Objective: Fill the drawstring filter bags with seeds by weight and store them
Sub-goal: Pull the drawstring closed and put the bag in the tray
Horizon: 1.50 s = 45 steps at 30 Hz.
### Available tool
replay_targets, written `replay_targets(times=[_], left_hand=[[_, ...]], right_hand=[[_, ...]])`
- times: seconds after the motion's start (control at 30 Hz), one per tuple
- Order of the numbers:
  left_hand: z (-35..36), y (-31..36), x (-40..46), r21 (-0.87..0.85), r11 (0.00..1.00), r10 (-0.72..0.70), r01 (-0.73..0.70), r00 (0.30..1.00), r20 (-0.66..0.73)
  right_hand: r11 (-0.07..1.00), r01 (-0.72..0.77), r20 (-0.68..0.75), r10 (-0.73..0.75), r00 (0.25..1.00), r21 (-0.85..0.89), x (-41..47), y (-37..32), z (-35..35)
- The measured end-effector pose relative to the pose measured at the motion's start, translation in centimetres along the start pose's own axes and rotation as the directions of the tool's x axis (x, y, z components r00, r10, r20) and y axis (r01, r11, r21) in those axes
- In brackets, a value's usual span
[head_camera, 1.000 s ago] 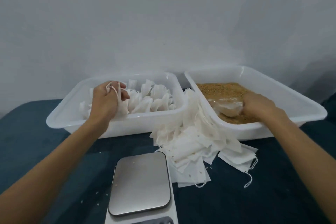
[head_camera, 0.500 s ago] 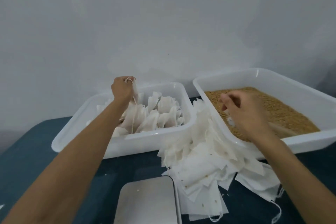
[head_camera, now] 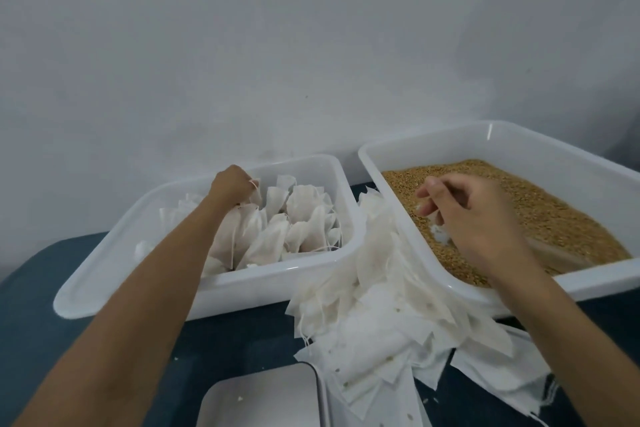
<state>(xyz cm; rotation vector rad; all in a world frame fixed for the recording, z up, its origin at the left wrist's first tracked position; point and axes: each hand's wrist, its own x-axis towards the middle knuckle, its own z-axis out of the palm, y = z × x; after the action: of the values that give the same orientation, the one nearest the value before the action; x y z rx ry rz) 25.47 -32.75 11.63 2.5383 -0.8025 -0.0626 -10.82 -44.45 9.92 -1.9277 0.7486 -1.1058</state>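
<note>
My left hand (head_camera: 231, 186) is over the left white tub (head_camera: 104, 288), pinched on the drawstring of a filled filter bag (head_camera: 227, 239) that hangs into the tub among several other filled bags (head_camera: 304, 215). My right hand (head_camera: 481, 218) hovers over the brown seeds (head_camera: 526, 198) in the right white tub (head_camera: 450, 135). Its fingers are loosely apart and hold nothing that I can make out. A clear scoop (head_camera: 568, 255) lies half sunk in the seeds beside that hand. A heap of empty white bags (head_camera: 381, 326) lies between the tubs. The scale (head_camera: 270, 399) sits at the bottom edge.
Both tubs stand on a dark blue cloth (head_camera: 31, 322) against a plain grey wall (head_camera: 311, 45). The heap of empty bags spills over the right tub's near corner and onto the scale's right side. Loose strings trail at the lower right.
My right hand has let go of the scoop and drawn back over the seeds. My left hand has lifted a filled bag by its string. The view has moved closer.
</note>
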Motion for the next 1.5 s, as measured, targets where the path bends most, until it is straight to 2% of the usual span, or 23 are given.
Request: replay_targets(times=[0.1, 0.3, 0.43, 0.53, 0.6, 0.7, 0.8, 0.87, 0.9, 1.0, 1.1, 1.17, 1.27, 1.33, 1.4, 1.43, 1.5], left_hand=[[0.1, 0.1, 0.1, 0.085, 0.996, -0.015, 0.007, 0.995, 0.095], [0.4, 0.6, 0.4, 0.138, 0.990, -0.009, -0.006, 0.995, 0.104], [0.5, 0.2, 0.0, 0.086, 0.996, -0.018, 0.012, 0.997, 0.069], [-0.6, 0.3, -1.1, 0.028, 0.999, 0.027, -0.026, 0.997, -0.069], [-1.7, 1.1, -2.6, 0.018, 0.996, 0.094, -0.093, 0.967, -0.238], [-3.1, 2.7, -7.2, -0.038, 0.945, 0.274, -0.324, 0.852, -0.447], [-3.0, 3.9, -15.1, -0.148, 0.817, 0.426, -0.558, 0.756, -0.497], [-1.9, 4.3, -20.5, -0.148, 0.738, 0.551, -0.659, 0.714, -0.432], [-1.0, 4.4, -22.7, -0.144, 0.699, 0.624, -0.700, 0.696, -0.356], [2.0, 5.5, -26.8, -0.069, 0.637, 0.770, -0.768, 0.637, 0.025], [5.5, 6.8, -27.8, 0.138, 0.512, 0.811, -0.848, 0.530, 0.246], [6.5, 7.6, -28.0, 0.261, 0.427, 0.823, -0.866, 0.491, 0.286], [6.8, 8.1, -27.9, 0.352, 0.357, 0.852, -0.865, 0.456, 0.257], [6.6, 8.1, -27.6, 0.394, 0.356, 0.872, -0.848, 0.453, 0.187], [6.6, 8.0, -27.4, 0.328, 0.423, 0.880, -0.845, 0.469, 0.072], [6.3, 8.0, -27.4, 0.232, 0.481, 0.869, -0.845, 0.494, -0.001], [5.4, 7.9, -27.6, -0.047, 0.608, 0.781, -0.792, 0.608, -0.144]], right_hand=[[1.000, -0.015, 0.000, 0.015, 1.000, 0.013, 0.0, 0.0, 0.0], [1.000, -0.028, 0.005, 0.028, 1.000, 0.006, 0.0, 0.0, 0.0], [0.999, -0.043, -0.003, 0.043, 0.999, 0.001, 0.0, -0.2, 0.0], [0.998, -0.067, 0.002, 0.067, 0.998, 0.002, -0.2, -0.5, -0.1], [0.997, -0.080, 0.007, 0.080, 0.997, 0.002, -0.2, -0.8, -0.2], [0.997, -0.083, 0.003, 0.083, 0.997, 0.002, -0.3, -1.2, -0.3], [0.997, -0.081, -0.010, 0.081, 0.997, 0.016, -0.5, -1.5, -0.3], [0.997, -0.072, -0.009, 0.072, 0.997, 0.011, -0.6, -1.7, -0.3], [0.997, -0.072, -0.006, 0.072, 0.997, 0.007, -0.6, -1.8, -0.3], [0.998, -0.057, -0.002, 0.057, 0.998, -0.012, -0.8, -2.1, -0.3], [0.999, -0.049, -0.008, 0.049, 0.999, 0.001, -0.9, -2.0, -0.2], [0.999, -0.048, -0.005, 0.048, 0.999, 0.021, -0.8, -1.9, -0.2], [0.999, -0.034, -0.005, 0.034, 0.999, 0.024, -0.7, -1.6, -0.1], [0.999, -0.029, -0.009, 0.030, 1.000, 0.033, -0.6, -1.5, -0.1], [0.999, -0.024, -0.007, 0.025, 1.000, 0.043, -0.5, -1.4, -0.1], [0.999, -0.020, -0.003, 0.020, 1.000, 0.045, -0.5, -1.3, -0.1], [0.999, -0.009, 0.000, 0.009, 1.000, 0.047, -0.5, -1.2, -0.1]])
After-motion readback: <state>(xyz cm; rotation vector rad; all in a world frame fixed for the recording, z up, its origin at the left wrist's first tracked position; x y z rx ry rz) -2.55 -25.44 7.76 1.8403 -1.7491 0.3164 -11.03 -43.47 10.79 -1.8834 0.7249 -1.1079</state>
